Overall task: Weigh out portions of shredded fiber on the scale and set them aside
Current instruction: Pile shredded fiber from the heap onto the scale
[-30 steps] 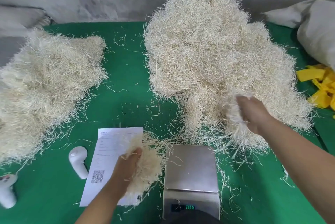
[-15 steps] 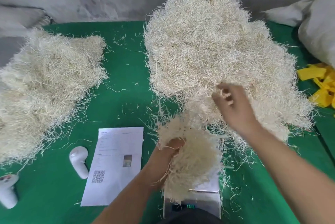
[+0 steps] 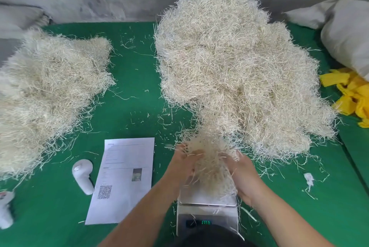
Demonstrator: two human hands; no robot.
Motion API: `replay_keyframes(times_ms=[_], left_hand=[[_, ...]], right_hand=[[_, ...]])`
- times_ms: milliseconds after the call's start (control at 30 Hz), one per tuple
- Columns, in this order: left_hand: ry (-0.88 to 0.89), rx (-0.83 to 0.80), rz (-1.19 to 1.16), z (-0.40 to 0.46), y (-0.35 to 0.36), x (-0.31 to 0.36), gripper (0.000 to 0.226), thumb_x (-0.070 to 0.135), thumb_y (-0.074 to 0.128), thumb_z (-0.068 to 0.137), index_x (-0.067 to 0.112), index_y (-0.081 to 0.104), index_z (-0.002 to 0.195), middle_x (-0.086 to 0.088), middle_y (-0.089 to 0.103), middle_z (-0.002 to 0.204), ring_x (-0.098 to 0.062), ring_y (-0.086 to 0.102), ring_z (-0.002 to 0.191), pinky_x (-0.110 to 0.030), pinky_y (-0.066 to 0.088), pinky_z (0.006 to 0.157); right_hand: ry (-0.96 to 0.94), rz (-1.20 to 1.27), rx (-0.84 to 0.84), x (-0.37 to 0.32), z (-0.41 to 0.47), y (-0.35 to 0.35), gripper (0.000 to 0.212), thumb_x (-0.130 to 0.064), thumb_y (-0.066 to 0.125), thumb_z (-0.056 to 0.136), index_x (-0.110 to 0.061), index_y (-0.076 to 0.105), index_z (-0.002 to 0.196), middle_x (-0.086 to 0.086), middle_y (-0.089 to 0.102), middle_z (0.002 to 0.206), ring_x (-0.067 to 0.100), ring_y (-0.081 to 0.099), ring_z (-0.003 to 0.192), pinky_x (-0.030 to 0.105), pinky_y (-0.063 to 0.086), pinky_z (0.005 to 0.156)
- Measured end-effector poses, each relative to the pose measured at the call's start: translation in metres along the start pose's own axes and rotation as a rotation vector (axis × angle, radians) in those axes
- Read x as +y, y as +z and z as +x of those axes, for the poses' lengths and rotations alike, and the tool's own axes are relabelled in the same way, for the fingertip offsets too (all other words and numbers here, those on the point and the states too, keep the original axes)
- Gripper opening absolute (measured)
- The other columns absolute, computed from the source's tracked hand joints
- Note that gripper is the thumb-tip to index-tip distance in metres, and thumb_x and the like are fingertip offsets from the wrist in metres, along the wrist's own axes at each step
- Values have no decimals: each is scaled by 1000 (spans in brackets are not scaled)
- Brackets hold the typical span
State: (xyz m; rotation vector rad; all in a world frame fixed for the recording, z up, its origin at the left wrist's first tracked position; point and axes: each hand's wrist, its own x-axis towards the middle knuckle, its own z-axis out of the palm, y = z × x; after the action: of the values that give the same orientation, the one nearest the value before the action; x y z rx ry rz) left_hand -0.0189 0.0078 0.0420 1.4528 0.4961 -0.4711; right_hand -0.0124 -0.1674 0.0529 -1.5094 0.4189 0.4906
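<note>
1. Set-aside fiber heap (image 3: 46,95) lies far left on the green table (image 3: 135,79).
2. Printed sheet (image 3: 123,178) sits beside the scale (image 3: 207,208).
3. Left hand (image 3: 183,164) and right hand (image 3: 242,176) — fingers curled — clasp a fiber portion (image 3: 209,159) over the scale's platform.
4. Main fiber pile (image 3: 239,67) rises behind.

The scale (image 3: 207,214) is largely hidden: its platform lies under a clump of fiber (image 3: 209,159) and both hands, its near edge is masked by a dark shape at the bottom frame edge, and its green readout is too blurred to read. The fingers of the left hand (image 3: 182,163) and right hand (image 3: 242,174) are buried in the clump and motion-blurred. Left of the scale, the print on the paper sheet (image 3: 123,178) is too small to read, and the fiber heap (image 3: 46,95) runs off the left edge.
</note>
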Motion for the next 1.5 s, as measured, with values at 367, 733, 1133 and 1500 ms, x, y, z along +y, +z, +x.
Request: replay_keyframes(times_ms=[367, 733, 1133, 1500], left_hand=[[334, -117, 223, -8, 18, -29, 42, 24, 79, 89, 55, 59, 110, 18, 72, 111, -5, 71, 104, -15, 57, 82], [-48, -112, -12, 4, 14, -42, 29, 66, 45, 100, 50, 69, 101, 32, 73, 86, 10, 69, 84, -18, 50, 80], [115, 276, 246, 6, -39, -69, 54, 41, 57, 94, 42, 42, 146, 5, 41, 145, -16, 43, 132, -48, 38, 114], [475, 136, 644, -26, -27, -61, 57, 58, 50, 95, 51, 36, 150, 19, 26, 163, -6, 22, 150, -45, 24, 124]], right_hand=[[88, 4, -129, 5, 1, 19, 61, -60, 61, 92, -20, 59, 138, -1, 73, 124, 14, 69, 112, 40, 47, 105], [-265, -415, -182, 28, 4, 10, 41, -5, 69, 95, -24, 62, 131, -26, 73, 101, -12, 67, 93, 8, 53, 77], [-465, -1209, -135, 45, 20, -22, 92, -65, 67, 85, -37, 22, 160, -6, 37, 157, 20, 35, 142, 45, 28, 119], [-626, -930, -23, 33, -19, -48, 79, -80, 41, 91, -36, 35, 157, -10, 22, 169, 9, 19, 155, 54, 22, 126]])
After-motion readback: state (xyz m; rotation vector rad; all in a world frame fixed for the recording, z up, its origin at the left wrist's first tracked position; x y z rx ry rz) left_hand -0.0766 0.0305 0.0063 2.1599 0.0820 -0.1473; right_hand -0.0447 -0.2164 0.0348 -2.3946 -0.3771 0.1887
